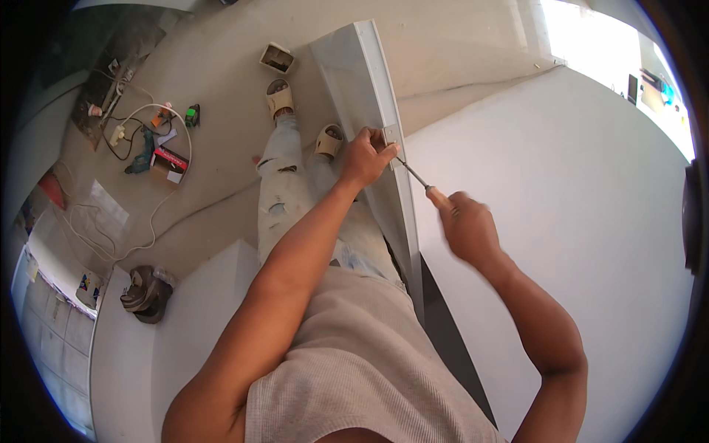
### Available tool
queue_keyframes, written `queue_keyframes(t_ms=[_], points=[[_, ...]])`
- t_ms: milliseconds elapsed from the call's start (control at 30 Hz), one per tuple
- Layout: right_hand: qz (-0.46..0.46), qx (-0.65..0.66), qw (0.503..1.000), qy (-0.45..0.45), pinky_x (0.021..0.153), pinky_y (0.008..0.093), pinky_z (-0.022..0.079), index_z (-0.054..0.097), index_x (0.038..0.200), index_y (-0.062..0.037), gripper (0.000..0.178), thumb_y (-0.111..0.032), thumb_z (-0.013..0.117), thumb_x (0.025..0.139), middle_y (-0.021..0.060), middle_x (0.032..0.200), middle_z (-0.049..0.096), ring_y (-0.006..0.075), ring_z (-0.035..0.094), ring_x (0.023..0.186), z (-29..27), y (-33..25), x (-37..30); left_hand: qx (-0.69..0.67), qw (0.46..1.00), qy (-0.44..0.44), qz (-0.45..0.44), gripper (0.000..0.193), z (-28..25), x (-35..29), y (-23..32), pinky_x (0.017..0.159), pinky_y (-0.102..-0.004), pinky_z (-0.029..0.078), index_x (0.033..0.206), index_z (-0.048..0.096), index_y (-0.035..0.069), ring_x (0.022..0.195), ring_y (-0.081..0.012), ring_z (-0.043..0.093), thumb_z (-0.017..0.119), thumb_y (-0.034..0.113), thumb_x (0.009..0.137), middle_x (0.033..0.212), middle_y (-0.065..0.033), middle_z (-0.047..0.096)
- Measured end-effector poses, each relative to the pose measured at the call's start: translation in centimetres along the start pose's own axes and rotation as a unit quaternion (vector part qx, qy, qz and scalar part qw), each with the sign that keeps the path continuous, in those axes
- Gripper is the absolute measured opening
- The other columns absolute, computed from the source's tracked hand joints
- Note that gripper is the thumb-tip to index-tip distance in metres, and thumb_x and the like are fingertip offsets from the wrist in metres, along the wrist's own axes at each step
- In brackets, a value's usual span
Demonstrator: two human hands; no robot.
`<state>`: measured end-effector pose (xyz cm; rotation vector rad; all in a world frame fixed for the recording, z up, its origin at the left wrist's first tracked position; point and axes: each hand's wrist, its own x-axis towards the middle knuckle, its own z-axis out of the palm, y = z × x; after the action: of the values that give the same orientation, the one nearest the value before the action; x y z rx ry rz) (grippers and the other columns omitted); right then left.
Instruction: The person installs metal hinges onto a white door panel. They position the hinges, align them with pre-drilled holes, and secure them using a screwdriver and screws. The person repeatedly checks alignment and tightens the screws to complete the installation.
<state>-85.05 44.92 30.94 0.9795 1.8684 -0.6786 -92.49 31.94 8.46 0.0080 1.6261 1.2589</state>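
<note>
In my right hand (470, 227) is a screwdriver (418, 176), its light wooden-looking handle wrapped by my fingers. The thin dark shaft slants up and left, and its tip meets the edge of a long grey-white panel (373, 81) standing on its side between my legs and a large white surface. At that spot a small light plate or bracket (392, 134) sits on the panel's edge. My left hand (367, 158) pinches the edge beside the screwdriver tip, thumb and fingers against the plate. Whether a screw lies under the tip is too small to tell.
A broad white board (546, 244) fills the right side. On the floor at left lie a power drill (140, 153), a red box (170, 162), a green-and-black tool (193, 115) and looping white cables (153, 221). A small open box (277, 58) stands beyond my feet; shoes (146, 294) rest on a white surface.
</note>
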Motion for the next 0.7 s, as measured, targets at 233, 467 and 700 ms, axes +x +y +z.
queue_keyframes(t_ms=[233,467,700], points=[[0.051,0.045,0.997,0.022,0.04,0.0305,0.04,0.056,0.104,0.0023,0.023,-0.019,0.057,0.096,0.0095,0.079,0.056,0.0103,0.043,0.048,-2.3,-1.2,0.2,0.042,0.999,0.007,0.015,0.05,-0.2,0.3,1.1,0.08,-0.0324,0.052,0.101,0.06,-0.004,0.084,-0.0194,0.066,0.08,0.034,0.076,0.091,-0.0124,0.068],[0.208,0.193,0.957,-0.061,0.037,0.0282,0.039,0.055,0.101,0.0011,0.022,-0.021,0.051,0.099,0.0068,0.077,0.057,0.0095,0.044,0.044,-2.9,-2.7,1.4,0.023,1.0,0.016,0.005,0.05,-0.2,0.3,1.2,0.079,-0.0329,0.052,0.1,0.06,-0.004,0.083,-0.0205,0.066,0.081,0.034,0.076,0.089,-0.0128,0.069],[0.112,0.146,0.983,0.02,0.039,0.0269,0.04,0.054,0.107,0.0011,0.021,-0.015,0.058,0.094,0.0086,0.081,0.054,0.0124,0.053,0.056,-1.6,-1.6,0.2,0.006,1.0,0.008,0.014,0.05,-0.1,0.2,0.9,0.078,-0.0323,0.052,0.1,0.059,-0.005,0.082,-0.0197,0.065,0.08,0.034,0.076,0.089,-0.0129,0.068]])
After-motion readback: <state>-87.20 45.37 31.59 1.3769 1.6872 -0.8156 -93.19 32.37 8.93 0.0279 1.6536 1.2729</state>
